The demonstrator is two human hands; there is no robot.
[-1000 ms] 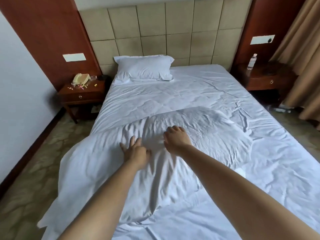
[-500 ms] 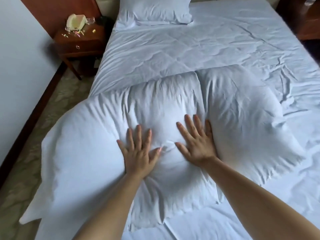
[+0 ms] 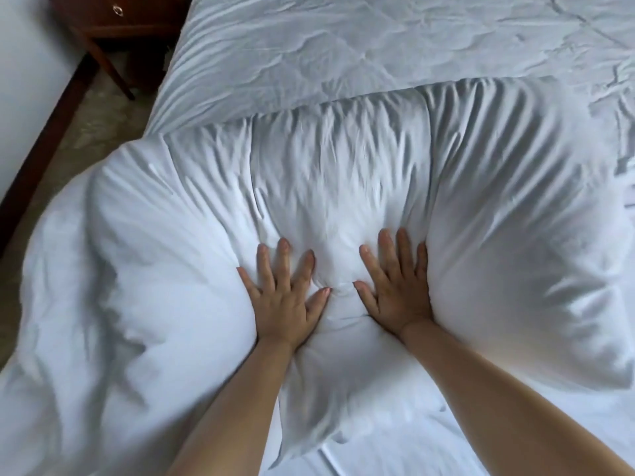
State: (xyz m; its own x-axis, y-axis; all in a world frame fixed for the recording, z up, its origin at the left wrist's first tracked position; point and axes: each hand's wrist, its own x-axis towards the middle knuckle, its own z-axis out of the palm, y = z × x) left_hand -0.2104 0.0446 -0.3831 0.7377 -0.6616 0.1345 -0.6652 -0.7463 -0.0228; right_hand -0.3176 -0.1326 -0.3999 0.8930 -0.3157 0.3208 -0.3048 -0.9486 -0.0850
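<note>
A large white pillow [image 3: 498, 218] in a loose, wrinkled case lies across the near part of the bed. My left hand [image 3: 283, 297] presses flat into its middle with straight, spread fingers. My right hand [image 3: 395, 286] presses down just to the right of it, fingers also straight. The filling sinks under both palms and bulges to either side. Slack case fabric [image 3: 68, 338] trails off to the left over the bed's edge.
The white quilted bedcover [image 3: 343, 46] stretches away beyond the pillow. A dark wooden nightstand [image 3: 113, 25] stands at the top left beside the bed. Patterned floor [image 3: 92, 121] and a dark skirting board along a white wall run down the left.
My view has tilted down and come closer to the pillow. Both hands went from curled on the fabric to flat with spread fingers, pressing deeper into the pillow's middle.
</note>
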